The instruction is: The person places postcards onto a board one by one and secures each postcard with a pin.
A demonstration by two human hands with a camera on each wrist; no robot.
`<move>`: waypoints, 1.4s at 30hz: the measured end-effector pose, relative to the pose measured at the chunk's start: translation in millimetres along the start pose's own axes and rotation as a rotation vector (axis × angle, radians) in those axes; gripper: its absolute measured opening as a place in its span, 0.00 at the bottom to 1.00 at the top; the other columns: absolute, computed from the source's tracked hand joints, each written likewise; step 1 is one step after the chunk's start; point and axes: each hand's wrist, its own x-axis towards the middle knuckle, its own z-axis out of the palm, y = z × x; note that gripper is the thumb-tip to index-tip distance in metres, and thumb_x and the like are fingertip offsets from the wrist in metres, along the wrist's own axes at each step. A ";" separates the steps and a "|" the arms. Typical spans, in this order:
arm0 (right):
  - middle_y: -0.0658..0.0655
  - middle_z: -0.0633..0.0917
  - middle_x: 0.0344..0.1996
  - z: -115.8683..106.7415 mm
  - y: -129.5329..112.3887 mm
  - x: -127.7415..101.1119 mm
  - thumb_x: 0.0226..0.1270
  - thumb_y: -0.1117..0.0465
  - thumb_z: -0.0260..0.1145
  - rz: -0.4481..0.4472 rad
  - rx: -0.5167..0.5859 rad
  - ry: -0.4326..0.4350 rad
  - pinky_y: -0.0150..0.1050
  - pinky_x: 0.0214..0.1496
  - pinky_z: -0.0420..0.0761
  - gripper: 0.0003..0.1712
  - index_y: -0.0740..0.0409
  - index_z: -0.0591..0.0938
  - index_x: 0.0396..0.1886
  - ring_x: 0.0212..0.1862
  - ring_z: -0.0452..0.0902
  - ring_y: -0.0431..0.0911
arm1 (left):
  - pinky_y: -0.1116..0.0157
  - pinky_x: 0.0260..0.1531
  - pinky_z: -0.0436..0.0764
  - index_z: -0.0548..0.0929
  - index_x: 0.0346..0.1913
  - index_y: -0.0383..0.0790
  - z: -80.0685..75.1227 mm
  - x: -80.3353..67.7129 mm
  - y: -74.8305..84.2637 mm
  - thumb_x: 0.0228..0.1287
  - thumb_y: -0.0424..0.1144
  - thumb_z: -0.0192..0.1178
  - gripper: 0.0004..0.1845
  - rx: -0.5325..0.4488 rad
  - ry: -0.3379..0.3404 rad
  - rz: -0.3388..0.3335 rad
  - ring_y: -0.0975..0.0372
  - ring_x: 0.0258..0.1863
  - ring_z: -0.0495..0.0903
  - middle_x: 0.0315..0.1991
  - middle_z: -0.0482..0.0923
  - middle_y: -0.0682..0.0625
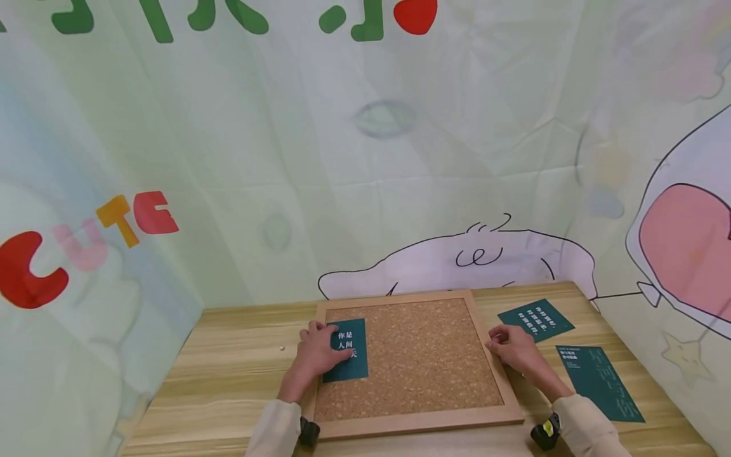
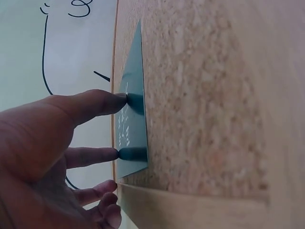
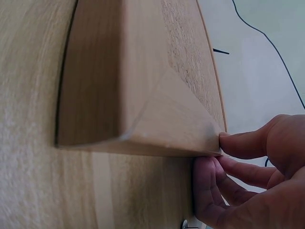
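Note:
A cork board [image 1: 422, 362] in a light wooden frame [image 1: 419, 424] lies flat on the wooden table [image 1: 228, 374]. On its left part lies a dark green card [image 1: 351, 367] with white print. My left hand [image 1: 316, 355] rests on that card. In the left wrist view two straight fingertips [image 2: 120, 101] press the card [image 2: 131, 136] onto the cork [image 2: 200, 95]. My right hand [image 1: 514, 349] is at the frame's right edge. In the right wrist view its thumb [image 3: 243, 140] touches the top of the frame [image 3: 119, 86], and its curled fingers [image 3: 207, 186] press the frame's side.
Two more green cards lie on the table to the right of the board, one near the back [image 1: 535, 319] and one nearer me [image 1: 599, 383]. A tiny pale object [image 1: 281, 348] sits on the table left of the board. A printed cloth backdrop [image 1: 365, 158] closes in the table's back and sides.

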 end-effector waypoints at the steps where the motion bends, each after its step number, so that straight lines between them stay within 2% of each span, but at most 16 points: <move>1: 0.62 0.82 0.39 0.1 -0.1 -0.3 0.74 0.67 0.66 -0.004 0.002 0.001 0.39 0.35 0.81 0.16 0.72 0.79 0.56 0.36 0.78 0.48 | 0.42 0.52 0.73 0.78 0.67 0.33 -0.4 -0.4 -0.5 0.60 0.52 0.76 0.38 0.000 0.001 0.001 0.41 0.55 0.64 0.61 0.65 0.33; 9: 0.61 0.82 0.38 0.0 0.6 -1.0 0.73 0.67 0.66 -0.018 0.000 0.005 0.39 0.35 0.81 0.15 0.72 0.79 0.55 0.35 0.77 0.48 | 0.39 0.52 0.65 0.79 0.66 0.35 -2.2 -0.2 -5.4 0.58 0.52 0.76 0.38 -0.020 -0.001 0.012 0.39 0.57 0.61 0.62 0.63 0.31; 18: 0.61 0.81 0.39 0.3 1.7 -0.1 0.73 0.67 0.66 -0.011 -0.007 0.002 0.39 0.35 0.80 0.16 0.72 0.79 0.56 0.35 0.77 0.49 | 0.36 0.55 0.73 0.78 0.68 0.37 -5.5 2.0 -7.5 0.59 0.51 0.77 0.37 -0.052 -0.031 -0.007 0.35 0.60 0.62 0.69 0.58 0.28; 22: 0.62 0.81 0.39 0.3 1.6 0.0 0.73 0.67 0.66 -0.007 -0.007 0.001 0.39 0.35 0.80 0.16 0.72 0.79 0.56 0.35 0.77 0.49 | 0.35 0.56 0.73 0.78 0.69 0.38 -6.7 1.0 -6.6 0.59 0.49 0.77 0.37 -0.070 -0.044 -0.023 0.33 0.63 0.61 0.70 0.57 0.27; 28: 0.62 0.81 0.40 -1.1 0.6 -1.0 0.74 0.67 0.66 -0.001 0.007 -0.011 0.40 0.36 0.81 0.16 0.72 0.79 0.56 0.37 0.77 0.49 | 0.34 0.56 0.73 0.77 0.70 0.40 -6.6 0.3 -7.4 0.60 0.50 0.76 0.37 -0.077 -0.064 -0.047 0.34 0.63 0.61 0.67 0.59 0.26; 31: 0.64 0.82 0.43 -3.8 1.8 -3.0 0.74 0.65 0.66 -0.011 0.026 -0.026 0.41 0.38 0.84 0.19 0.72 0.78 0.58 0.39 0.79 0.50 | 0.35 0.54 0.74 0.77 0.70 0.40 -6.0 0.8 -7.4 0.59 0.51 0.77 0.38 -0.077 -0.071 -0.057 0.35 0.60 0.62 0.64 0.61 0.27; 36: 0.66 0.82 0.48 -13.1 5.6 -8.2 0.74 0.60 0.69 -0.093 0.044 -0.040 0.45 0.40 0.87 0.26 0.71 0.75 0.64 0.46 0.83 0.54 | 0.37 0.52 0.75 0.77 0.69 0.40 -6.0 1.4 -5.9 0.58 0.51 0.77 0.38 -0.083 -0.073 -0.070 0.36 0.58 0.63 0.60 0.63 0.28; 39: 0.65 0.84 0.47 -21.8 6.6 -11.5 0.73 0.55 0.70 -0.214 -0.057 -0.001 0.47 0.39 0.86 0.27 0.70 0.77 0.62 0.46 0.84 0.56 | 0.38 0.51 0.76 0.78 0.69 0.40 -7.0 1.7 -4.6 0.58 0.50 0.78 0.38 -0.082 -0.071 -0.076 0.37 0.57 0.64 0.59 0.64 0.29; 42: 0.63 0.86 0.44 -31.8 8.1 -15.2 0.69 0.54 0.74 -0.351 -0.218 0.062 0.47 0.37 0.83 0.25 0.68 0.82 0.56 0.40 0.83 0.52 | 0.38 0.50 0.76 0.78 0.68 0.39 -7.2 2.5 -3.9 0.58 0.50 0.78 0.38 -0.075 -0.071 -0.077 0.37 0.56 0.64 0.57 0.65 0.29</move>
